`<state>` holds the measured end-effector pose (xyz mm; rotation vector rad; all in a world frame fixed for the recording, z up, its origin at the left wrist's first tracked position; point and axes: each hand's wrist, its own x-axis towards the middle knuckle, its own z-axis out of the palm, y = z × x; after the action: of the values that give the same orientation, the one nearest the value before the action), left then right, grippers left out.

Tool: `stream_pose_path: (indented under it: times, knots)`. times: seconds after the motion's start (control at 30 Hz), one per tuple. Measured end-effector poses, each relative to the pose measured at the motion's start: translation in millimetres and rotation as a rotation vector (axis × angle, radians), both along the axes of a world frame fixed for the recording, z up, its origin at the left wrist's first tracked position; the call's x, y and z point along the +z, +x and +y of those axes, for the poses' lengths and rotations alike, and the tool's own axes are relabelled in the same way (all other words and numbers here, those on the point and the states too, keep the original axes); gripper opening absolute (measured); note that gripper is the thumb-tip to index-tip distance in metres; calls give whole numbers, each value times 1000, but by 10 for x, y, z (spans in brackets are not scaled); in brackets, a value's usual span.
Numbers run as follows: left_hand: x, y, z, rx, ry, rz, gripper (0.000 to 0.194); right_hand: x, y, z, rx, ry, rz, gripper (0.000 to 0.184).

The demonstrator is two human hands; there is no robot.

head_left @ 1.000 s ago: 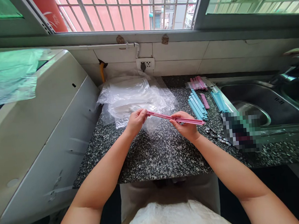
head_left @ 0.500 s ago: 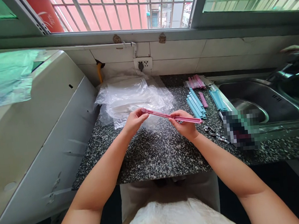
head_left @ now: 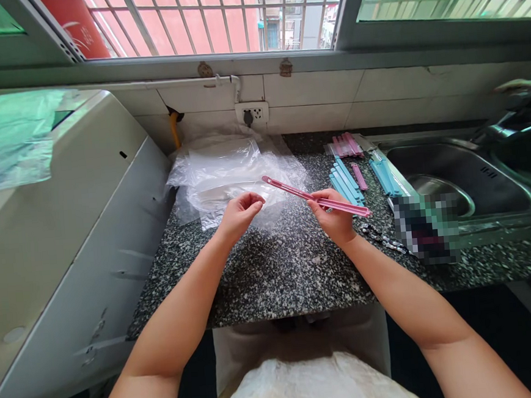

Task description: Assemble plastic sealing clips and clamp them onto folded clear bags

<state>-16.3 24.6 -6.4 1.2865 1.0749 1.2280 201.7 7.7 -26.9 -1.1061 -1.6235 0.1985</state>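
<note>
A long pink plastic sealing stick [head_left: 292, 192] hangs above the speckled granite counter [head_left: 271, 272]. My right hand [head_left: 335, 218] is closed around it near its right end. My left hand [head_left: 239, 213] floats just below the stick's left end, fingers curled and apart from it, with nothing in it. Behind my left hand lies a heap of clear plastic bags [head_left: 231, 171].
Blue sticks [head_left: 346, 183] and pink sticks [head_left: 346, 145] lie on the counter by a steel sink [head_left: 466, 177]. A small beaded chain [head_left: 379, 236] rests near the sink edge. A white appliance [head_left: 60, 227] flanks the left. A wall socket [head_left: 252, 113] sits on the tiles.
My left hand has let go of the pink stick's left end. The right hand has swung the stick a little rightward and tilted its left end upward.
</note>
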Motion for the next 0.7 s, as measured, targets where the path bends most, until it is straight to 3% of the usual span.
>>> stream_pose_path:
  times: [0.33,0.7]
  knots:
    - [129,60,-188,-83,123,-50,10,-124,14,85,-71,-49,-23,11]
    - [73,99,-171,-79,137,-53,9,-32,-160,-104,74,35,-112,8]
